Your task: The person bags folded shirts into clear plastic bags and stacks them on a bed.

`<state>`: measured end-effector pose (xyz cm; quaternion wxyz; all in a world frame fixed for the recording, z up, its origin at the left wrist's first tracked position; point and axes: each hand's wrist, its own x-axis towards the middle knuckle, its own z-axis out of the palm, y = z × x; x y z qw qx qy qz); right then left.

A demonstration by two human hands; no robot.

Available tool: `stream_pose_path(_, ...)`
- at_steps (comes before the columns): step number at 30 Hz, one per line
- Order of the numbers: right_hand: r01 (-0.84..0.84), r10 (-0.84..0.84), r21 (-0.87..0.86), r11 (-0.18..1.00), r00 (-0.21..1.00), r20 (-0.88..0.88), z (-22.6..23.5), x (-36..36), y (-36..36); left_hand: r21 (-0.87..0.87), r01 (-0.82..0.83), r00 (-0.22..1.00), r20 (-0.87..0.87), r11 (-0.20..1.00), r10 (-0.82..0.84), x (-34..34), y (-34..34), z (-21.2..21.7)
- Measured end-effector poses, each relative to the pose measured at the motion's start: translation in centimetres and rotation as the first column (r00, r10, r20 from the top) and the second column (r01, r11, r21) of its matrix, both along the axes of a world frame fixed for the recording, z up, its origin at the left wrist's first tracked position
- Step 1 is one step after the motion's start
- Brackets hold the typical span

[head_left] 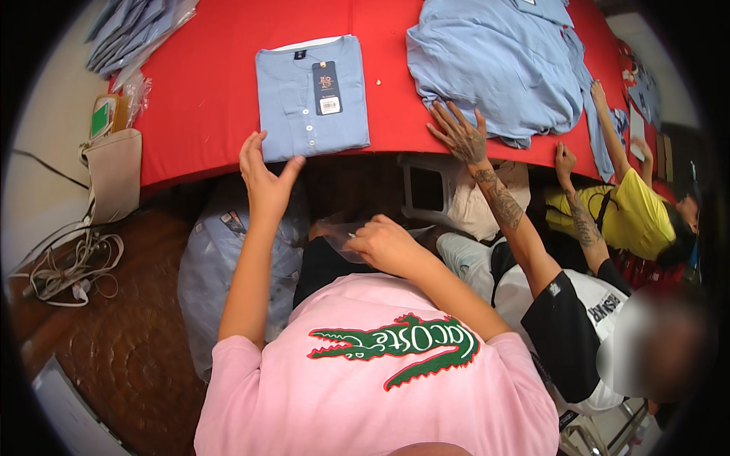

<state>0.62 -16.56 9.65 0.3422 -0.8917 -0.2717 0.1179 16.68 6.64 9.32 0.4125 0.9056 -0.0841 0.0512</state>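
A folded light blue shirt (285, 99) lies on the red-covered table, buttons up, with a dark hang tag (326, 87) on its front. My left hand (266, 171) is at the shirt's near edge, thumb and fingers spread apart, the fingertips by its lower left corner. Over my lap, my right hand (382, 247) is closed on a clear plastic bag (346, 232), which hangs below the table edge. Part of the bag is hidden behind that hand.
To the right, a co-worker's tattooed hand (461, 135) rests by a heap of blue shirts (494, 68). Bagged shirts (133, 34) lie at the far left. A large plastic sack (220, 266) stands beside my left arm. Coiled cables (76, 266) lie at left. Another person wears yellow (631, 220).
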Motion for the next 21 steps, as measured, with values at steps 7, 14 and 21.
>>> stream_pose_path(7, 0.04, -0.047, 0.07, 0.997, 0.993, 0.104, 2.5, 5.8, -1.3, -0.122, 0.741, 0.556, -0.439, 0.66, -0.706, -4.7, -1.1, 3.1)
stream_pose_path(14, 0.184, -0.142, 0.105, 0.977, 0.937, -0.32, 3.6, 8.5, -1.7, -0.145, 0.481, 0.75, -0.443, 0.865, -0.491, -2.7, 1.0, 1.9)
stream_pose_path(21, 0.541, -0.136, 0.443, 0.715, 0.729, -0.671, 1.6, 10.6, -2.5, -0.276, 0.578, 0.368, -0.752, 0.768, -0.547, 0.5, 4.9, -0.3)
